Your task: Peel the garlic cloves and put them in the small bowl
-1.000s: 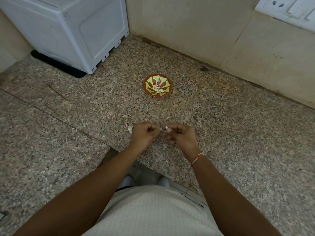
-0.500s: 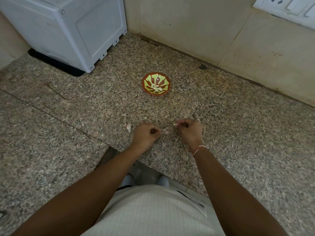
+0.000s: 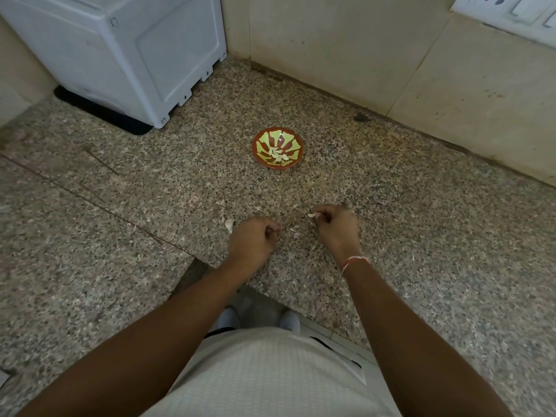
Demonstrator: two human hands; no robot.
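Item: small bowl (image 3: pixel 278 148), red-brown with yellow-green pattern, standing on the speckled stone worktop (image 3: pixel 421 236) near the back wall, well beyond both hands. Contents: several pale peeled garlic cloves (image 3: pixel 278 155) gathered at its bottom.

Item: right hand (image 3: pixel 337 227), fingers curled, pinching a small pale garlic clove (image 3: pixel 311 215) at the fingertips. Whether the skin is wholly off cannot be told at this size. A red-and-white thread band (image 3: pixel 353 261) sits on the wrist.

Item: left hand (image 3: pixel 252 239), fingers curled into a loose fist just above the worktop. Whether it holds a scrap of skin cannot be told.

Item: loose clove or husk (image 3: pixel 230 225), on the worktop just beside the left hand; small pale skin scraps (image 3: pixel 294 231) lie between the two hands.

Item: white appliance (image 3: pixel 120 55), back left corner, on a dark mat. Switch plate (image 3: pixel 508 10), on the wall, upper right.

Step in hand, by judgement: carrying the pinched clove to the bowl. Advice: check the clove for clinging skin before it travels; keep the pinch light so the slick clove does not squirt out; bring it low over the bowl's middle and release there, not from height, as the bowl is shallow and a dropped clove may bounce out. Drop any husk on the worktop, away from the bowl.
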